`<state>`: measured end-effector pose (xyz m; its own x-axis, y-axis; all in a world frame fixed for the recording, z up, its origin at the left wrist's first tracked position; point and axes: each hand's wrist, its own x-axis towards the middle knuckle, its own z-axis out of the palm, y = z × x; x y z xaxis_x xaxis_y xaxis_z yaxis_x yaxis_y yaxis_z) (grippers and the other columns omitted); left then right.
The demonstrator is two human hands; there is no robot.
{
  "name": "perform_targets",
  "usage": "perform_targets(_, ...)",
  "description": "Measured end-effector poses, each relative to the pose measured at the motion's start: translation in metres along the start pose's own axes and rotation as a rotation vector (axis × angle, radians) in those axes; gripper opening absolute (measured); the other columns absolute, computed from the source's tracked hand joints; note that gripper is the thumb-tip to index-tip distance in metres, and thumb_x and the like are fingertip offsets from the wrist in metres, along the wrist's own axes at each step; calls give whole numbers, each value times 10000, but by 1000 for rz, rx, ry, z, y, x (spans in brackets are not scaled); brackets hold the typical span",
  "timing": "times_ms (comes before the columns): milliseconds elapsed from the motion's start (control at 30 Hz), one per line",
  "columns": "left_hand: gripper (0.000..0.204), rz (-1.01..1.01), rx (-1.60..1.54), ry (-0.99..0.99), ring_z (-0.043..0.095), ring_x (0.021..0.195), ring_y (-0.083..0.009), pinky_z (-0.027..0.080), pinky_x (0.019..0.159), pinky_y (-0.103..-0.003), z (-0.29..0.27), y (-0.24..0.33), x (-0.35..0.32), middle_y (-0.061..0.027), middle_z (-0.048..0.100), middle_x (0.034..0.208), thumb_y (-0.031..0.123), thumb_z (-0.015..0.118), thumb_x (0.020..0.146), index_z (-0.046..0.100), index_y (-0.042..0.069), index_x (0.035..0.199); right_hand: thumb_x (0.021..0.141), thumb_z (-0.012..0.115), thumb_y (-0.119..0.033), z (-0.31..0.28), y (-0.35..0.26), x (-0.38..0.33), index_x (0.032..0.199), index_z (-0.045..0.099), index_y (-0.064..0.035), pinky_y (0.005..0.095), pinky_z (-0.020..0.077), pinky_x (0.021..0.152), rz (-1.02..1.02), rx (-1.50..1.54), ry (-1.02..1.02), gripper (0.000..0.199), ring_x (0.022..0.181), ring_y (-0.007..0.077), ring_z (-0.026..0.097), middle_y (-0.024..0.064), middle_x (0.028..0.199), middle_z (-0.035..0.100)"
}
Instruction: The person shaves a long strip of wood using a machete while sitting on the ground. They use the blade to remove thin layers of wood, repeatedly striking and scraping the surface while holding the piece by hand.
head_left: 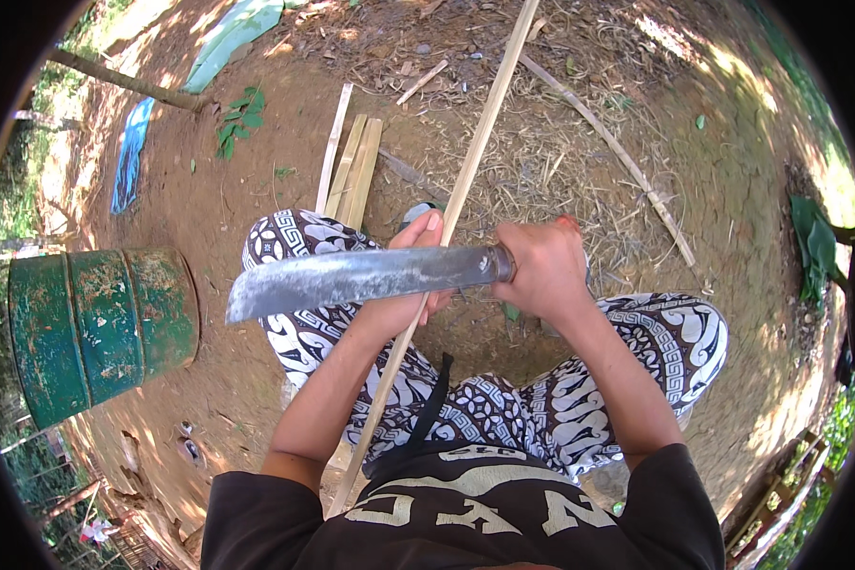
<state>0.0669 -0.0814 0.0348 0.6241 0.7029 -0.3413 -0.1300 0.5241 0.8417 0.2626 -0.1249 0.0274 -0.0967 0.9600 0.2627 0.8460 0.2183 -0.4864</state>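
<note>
Pale bamboo, a long thin strip (480,133), runs from beyond my knees down across my lap and past my left hip. My left hand (410,275) grips it at mid-length, fingers wrapped under and thumb laid up along it, the forearm coming in from lower left with the elbow bent out. My right hand (541,269) is closed in a full fist round the handle of a knife (361,277), wrist a little cocked, forearm reaching in from lower right.

The knife lies almost level across the picture, in front of my left hand, its tip pointing to my left. The blade is broad, grey and dull, mottled with wear, widening toward a blunt, slanted tip. Its edge meets the strip just by my left thumb; I cannot tell how deep it bites. The strip is straight, light yellow and narrow, its far end leaving the frame at the top.

I sit on bare brown dirt in patterned black-and-white trousers (503,399). More split slats (350,171) lie just past my left knee, and a green drum (100,328) lies on its side well off to my left.
</note>
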Motion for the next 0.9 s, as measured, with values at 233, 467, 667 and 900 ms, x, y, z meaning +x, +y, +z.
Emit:
perform_targets(233, 278, -185, -83, 10, 325, 359, -71, 262, 349, -231, 4, 1, -2, 31, 371, 544, 374, 347, 1088, 443, 127, 1003, 654, 706, -193, -17, 33, 13, 722, 572, -75, 443, 503, 551, 110, -172, 21, 191, 583, 339, 648, 113, 603, 625)
perform_targets(467, 336, -315, -151, -14, 245, 293, -81, 208, 310, -227, 2, -14, -17, 14, 334, 473, 368, 324, 1094, 425, 120, 891, 812, 626, -252, -46, 104, 33, 793, 683, -48, 489, 545, 666, 623, -261, 183, 212, 679, 404, 665, 195, 690, 669)
perform_targets(667, 333, -330, -152, -41, 234, 292, -79, 200, 313, -231, -2, -21, -15, 12, 335, 474, 371, 325, 1092, 416, 122, 891, 789, 642, -211, -39, 83, 23, 817, 702, -77, 457, 550, 643, 690, -72, 76, 149, 630, 375, 660, 181, 661, 658)
perform_targets(900, 352, -397, -108, 8, 248, 288, -83, 192, 314, -236, -4, -19, -41, 1, 334, 471, 391, 323, 1089, 410, 121, 880, 781, 629, -178, -20, 81, 0, 782, 673, -65, 445, 534, 613, 339, -127, -7, 121, 579, 332, 648, 155, 632, 647)
